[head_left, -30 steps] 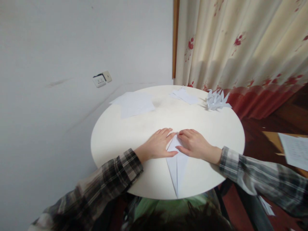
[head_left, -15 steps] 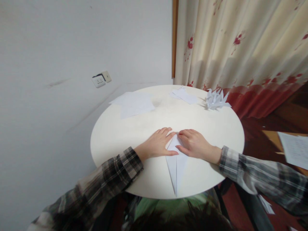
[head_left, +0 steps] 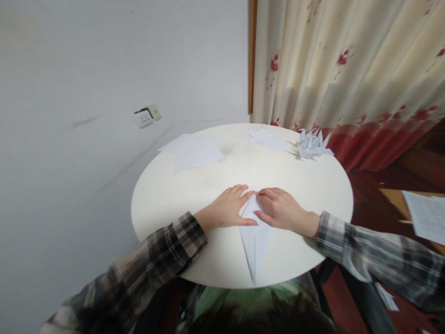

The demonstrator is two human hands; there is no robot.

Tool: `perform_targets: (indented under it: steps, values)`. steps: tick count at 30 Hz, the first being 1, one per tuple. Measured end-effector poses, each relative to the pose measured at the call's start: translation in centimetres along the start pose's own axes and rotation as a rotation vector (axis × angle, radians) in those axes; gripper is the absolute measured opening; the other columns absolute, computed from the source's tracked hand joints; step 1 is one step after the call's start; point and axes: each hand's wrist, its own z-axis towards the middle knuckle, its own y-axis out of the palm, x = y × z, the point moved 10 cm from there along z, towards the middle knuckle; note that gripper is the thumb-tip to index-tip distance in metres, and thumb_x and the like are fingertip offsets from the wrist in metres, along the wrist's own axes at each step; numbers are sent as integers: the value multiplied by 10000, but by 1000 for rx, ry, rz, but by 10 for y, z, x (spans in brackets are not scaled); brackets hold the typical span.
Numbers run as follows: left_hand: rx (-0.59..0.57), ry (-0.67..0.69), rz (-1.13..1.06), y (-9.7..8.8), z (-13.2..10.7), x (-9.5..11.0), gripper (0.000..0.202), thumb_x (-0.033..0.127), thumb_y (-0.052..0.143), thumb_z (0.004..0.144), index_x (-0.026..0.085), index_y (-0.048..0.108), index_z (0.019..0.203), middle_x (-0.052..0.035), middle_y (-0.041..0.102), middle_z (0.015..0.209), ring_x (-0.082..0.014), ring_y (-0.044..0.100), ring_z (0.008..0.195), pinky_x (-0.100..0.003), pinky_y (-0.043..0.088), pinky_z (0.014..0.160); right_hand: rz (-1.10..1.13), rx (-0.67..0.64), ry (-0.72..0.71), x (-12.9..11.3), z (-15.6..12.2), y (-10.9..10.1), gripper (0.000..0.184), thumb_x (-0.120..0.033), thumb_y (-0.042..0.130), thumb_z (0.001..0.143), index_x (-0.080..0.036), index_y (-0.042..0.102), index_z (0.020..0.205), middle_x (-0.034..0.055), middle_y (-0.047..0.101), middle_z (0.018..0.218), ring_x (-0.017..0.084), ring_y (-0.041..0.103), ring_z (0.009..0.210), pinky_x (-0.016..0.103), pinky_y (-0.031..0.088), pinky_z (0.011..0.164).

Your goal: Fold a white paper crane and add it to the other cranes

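Observation:
A white sheet of paper [head_left: 253,239], folded into a long kite shape with a narrow point toward me, lies on the round white table [head_left: 163,199]. A crease line runs down its middle. My left hand [head_left: 231,208] rests flat over its left edge, fingers spread and thumb reaching across the paper. On the right side, my right hand [head_left: 280,208] has its fingers bent together at the paper's far tip, with the thumb lying lower on the paper. Part of the paper's right edge is hidden under this hand.
Loose white sheets [head_left: 194,150] lie at the table's back left, smaller papers [head_left: 266,138] at the back. Several folded paper cranes [head_left: 312,144] cluster at the back right. A wall with a socket [head_left: 143,118] borders the left; a curtain [head_left: 344,83] hangs behind.
Both hands and the folded paper keep nearly the same place; the view has shifted very slightly.

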Motion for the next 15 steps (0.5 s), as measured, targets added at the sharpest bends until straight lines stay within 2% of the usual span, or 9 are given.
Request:
perform_targets:
  steps: [7, 15]
  values:
    - [41, -10, 0, 5, -4, -1, 833, 708, 421, 744, 128, 316, 1332, -164, 348, 1381, -299, 298, 1278, -416, 237, 1037, 3, 6, 39, 3, 1, 0, 365, -435, 458, 835, -112, 550, 978, 141, 575, 975, 253, 516, 933, 405, 422, 805]
    - [51, -4, 15, 2, -3, 1, 836, 710, 432, 737, 107, 354, 1311, -174, 357, 1373, -297, 316, 1267, -405, 244, 1043, 27, -2, 35, 6, 1, 1, 466, -455, 462, 828, -121, 477, 1153, 139, 542, 1058, 260, 490, 960, 419, 414, 817]
